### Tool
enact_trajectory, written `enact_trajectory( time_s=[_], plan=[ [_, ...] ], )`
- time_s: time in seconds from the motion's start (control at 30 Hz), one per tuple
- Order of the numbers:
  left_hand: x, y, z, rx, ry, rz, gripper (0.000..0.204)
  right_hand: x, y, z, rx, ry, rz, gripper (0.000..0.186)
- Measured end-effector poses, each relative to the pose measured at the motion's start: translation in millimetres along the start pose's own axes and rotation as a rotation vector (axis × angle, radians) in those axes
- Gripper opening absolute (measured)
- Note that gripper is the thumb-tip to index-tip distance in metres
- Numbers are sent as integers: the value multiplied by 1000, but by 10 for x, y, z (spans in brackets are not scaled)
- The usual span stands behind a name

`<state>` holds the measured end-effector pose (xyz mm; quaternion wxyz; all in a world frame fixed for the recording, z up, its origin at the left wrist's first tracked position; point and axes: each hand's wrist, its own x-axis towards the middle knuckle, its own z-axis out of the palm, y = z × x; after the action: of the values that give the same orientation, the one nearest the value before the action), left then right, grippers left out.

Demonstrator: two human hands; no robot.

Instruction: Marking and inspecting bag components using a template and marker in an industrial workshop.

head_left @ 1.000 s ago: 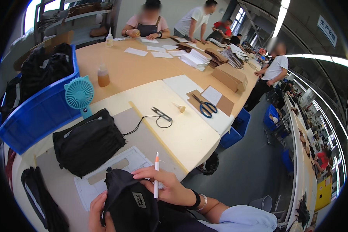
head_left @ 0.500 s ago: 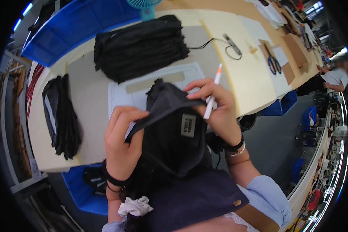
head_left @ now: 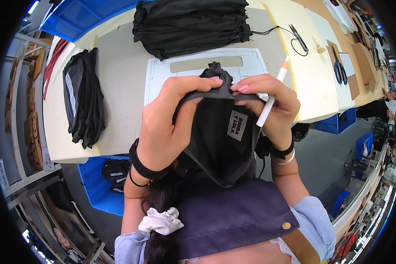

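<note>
A black fabric pouch [head_left: 211, 147] hangs mouth-up in front of me, with a small grey label [head_left: 236, 125] sewn to its inner face. Its folded top edge is pinched between thumb and fingers of my left hand [head_left: 163, 119]. My right hand [head_left: 279, 103] pinches the same edge close beside it, fingertips almost meeting at the gathered middle. A white pencil-like marker [head_left: 273, 94] with an orange band is also tucked in my right hand, slanting across the fingers. Beyond the pouch lies a white template [head_left: 155, 81] with a long slot.
A thick stack of black fabric pieces [head_left: 191, 28] lies at the table's far side, a smaller bundle [head_left: 83, 99] at left. Thread snips [head_left: 300, 39] and blue-handled scissors [head_left: 340, 72] rest at right. A blue bin [head_left: 99, 193] stands below the table's left edge.
My hands have drawn together along the pouch's edge, from wide apart to nearly touching. The table's things sit higher in view and farther right. Marker still in my right hand.
</note>
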<state>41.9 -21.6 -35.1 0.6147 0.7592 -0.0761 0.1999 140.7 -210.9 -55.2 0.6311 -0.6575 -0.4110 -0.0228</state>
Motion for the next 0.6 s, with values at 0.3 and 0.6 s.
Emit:
enact_trajectory(
  time_s=[0.3, 0.6],
  plan=[
    [-214, 36, -142, -30, -214, -524, 17, -200, -126, -63, 165, -60, 635, 13],
    [-693, -3, 118, 83, -291, -720, 10, -693, -152, 1, -51, -148, 648, 13]
  ],
)
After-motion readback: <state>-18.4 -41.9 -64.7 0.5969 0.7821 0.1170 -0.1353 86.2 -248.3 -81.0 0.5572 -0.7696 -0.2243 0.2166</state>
